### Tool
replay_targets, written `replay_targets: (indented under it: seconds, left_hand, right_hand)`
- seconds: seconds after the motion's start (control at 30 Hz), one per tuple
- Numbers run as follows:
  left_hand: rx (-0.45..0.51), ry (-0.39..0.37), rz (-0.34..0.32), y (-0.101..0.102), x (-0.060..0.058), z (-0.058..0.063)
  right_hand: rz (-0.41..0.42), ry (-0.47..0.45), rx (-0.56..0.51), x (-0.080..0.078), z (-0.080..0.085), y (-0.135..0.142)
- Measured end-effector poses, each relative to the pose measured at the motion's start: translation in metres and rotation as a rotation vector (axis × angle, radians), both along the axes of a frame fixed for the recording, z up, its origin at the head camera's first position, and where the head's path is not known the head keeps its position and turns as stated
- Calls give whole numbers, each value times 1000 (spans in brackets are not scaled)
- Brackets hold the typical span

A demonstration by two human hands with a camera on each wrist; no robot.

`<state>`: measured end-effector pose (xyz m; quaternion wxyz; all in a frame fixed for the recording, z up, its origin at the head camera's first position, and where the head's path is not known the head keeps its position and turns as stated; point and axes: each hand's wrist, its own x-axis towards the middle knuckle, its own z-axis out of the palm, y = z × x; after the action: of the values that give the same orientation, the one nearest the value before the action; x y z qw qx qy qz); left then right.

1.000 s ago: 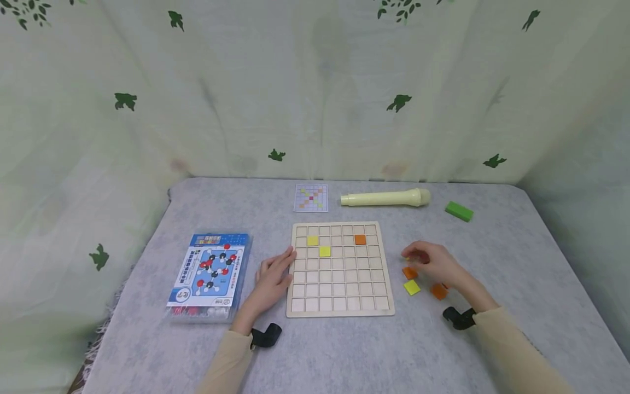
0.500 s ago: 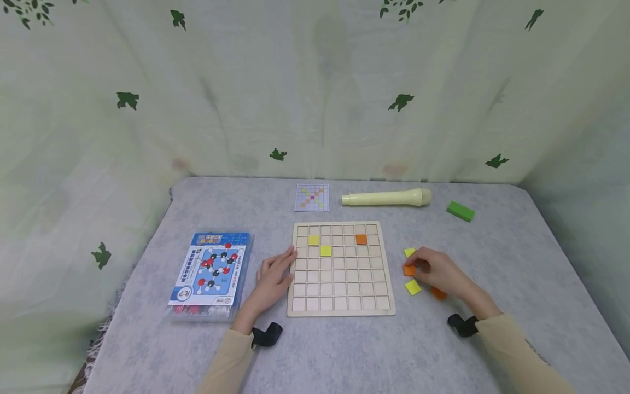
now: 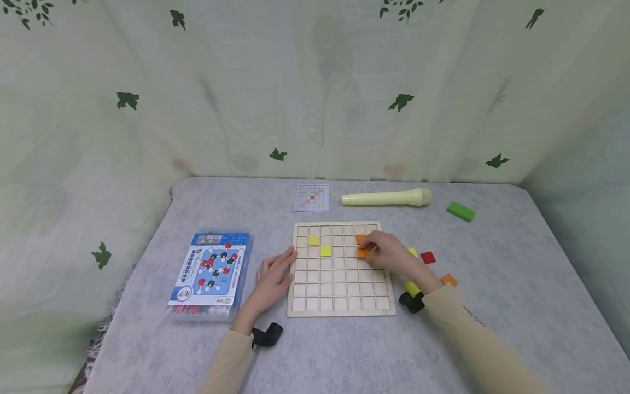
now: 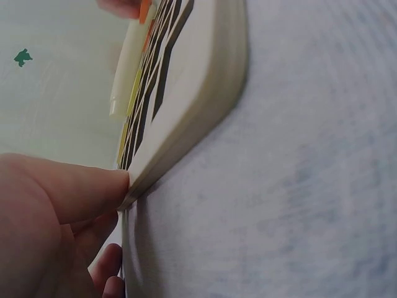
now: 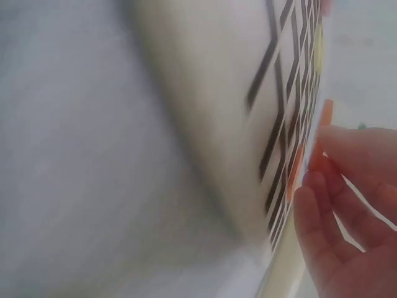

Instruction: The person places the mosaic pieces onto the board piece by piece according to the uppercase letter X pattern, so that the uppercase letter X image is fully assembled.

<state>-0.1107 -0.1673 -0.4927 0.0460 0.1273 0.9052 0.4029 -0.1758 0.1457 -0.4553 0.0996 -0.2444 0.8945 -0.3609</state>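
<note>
In the head view, a wooden grid board [image 3: 339, 298] lies on the table with two yellow tiles [image 3: 326, 251] and an orange tile [image 3: 361, 239] in its cells. My left hand [image 3: 270, 282] rests against the board's left edge, fingers mostly straight; in the left wrist view the thumb [image 4: 93, 189] touches that edge. At the upper right of the grid, my right hand [image 3: 391, 254] pinches a second orange tile [image 3: 362, 253] just below the placed one. The right wrist view shows this pinched tile [image 5: 325, 115] tilted on edge between thumb and fingers, above the board.
Loose yellow [image 3: 412, 288], red [image 3: 428, 257] and orange tiles [image 3: 449, 279] lie right of the board, partly behind the right arm. Beyond the board are a pattern card [image 3: 312, 197], a pale microphone-shaped stick [image 3: 384, 198] and a green block [image 3: 460, 211]. A boxed molecule kit [image 3: 211, 273] lies left.
My right hand has picked an orange tile from the loose ones and carried it left over the board's upper right. The left hand stays at the board's edge.
</note>
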Motion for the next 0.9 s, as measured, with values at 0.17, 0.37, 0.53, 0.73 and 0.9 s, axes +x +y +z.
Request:
replay_targets:
  seconds: [0.17, 0.37, 0.53, 0.73, 0.9]
  left_hand:
    - [9, 14, -2, 0, 0, 0]
    - [2, -5, 1, 1, 0, 1]
    - [11, 3, -6, 0, -1, 0]
    - [18, 15, -10, 1, -2, -1]
    - [8, 3, -3, 0, 0, -1]
  right_hand:
    - [24, 36, 97, -11, -4, -26]
    - [42, 72, 156, -15, -6, -38]
    - [-18, 33, 106, -10, -3, -28]
    - [-81, 6, 5, 0, 5, 20]
    - [-155, 29, 9, 8, 0, 71]
